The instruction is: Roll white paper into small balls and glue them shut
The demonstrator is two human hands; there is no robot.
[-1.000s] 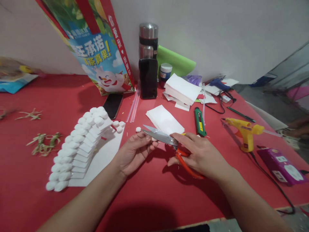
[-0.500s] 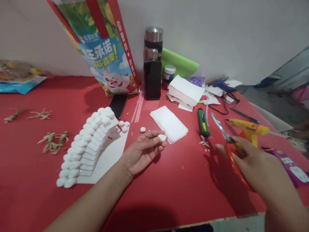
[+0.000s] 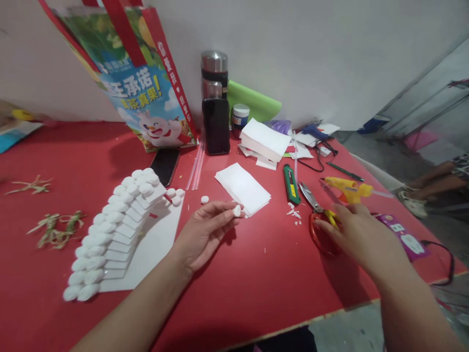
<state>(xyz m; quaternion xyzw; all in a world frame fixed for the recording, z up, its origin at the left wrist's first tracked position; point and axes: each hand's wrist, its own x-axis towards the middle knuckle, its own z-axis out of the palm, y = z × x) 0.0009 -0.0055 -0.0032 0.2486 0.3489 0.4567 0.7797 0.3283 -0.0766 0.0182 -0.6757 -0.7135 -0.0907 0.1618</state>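
Note:
My left hand (image 3: 208, 232) is over the red table, pinching a small white piece (image 3: 237, 210) between thumb and fingertips; its material is unclear. My right hand (image 3: 361, 234) hovers over the red-and-yellow handles of a pair of scissors (image 3: 318, 215) lying on the table, its fingers loosely apart and partly hidden. Just beyond those fingers lies a yellow glue gun (image 3: 348, 188). To my left stands a curved, stepped structure of white cards (image 3: 122, 239) edged with round white pieces (image 3: 98, 230), resting on a white sheet (image 3: 157, 254).
A stack of white paper (image 3: 245, 188), a green utility knife (image 3: 291, 185) and white scraps (image 3: 293, 211) lie mid-table. Behind stand a printed bag (image 3: 146, 93), a flask (image 3: 214, 66), a phone (image 3: 216, 127) and a jar (image 3: 240, 115). Straw figures (image 3: 58, 229) lie left. A person's legs (image 3: 432, 181) show at right.
My right hand has lowered the scissors onto the table and loosened from their handles. My left hand keeps its pinch on the white piece. The camera view has shifted to the right.

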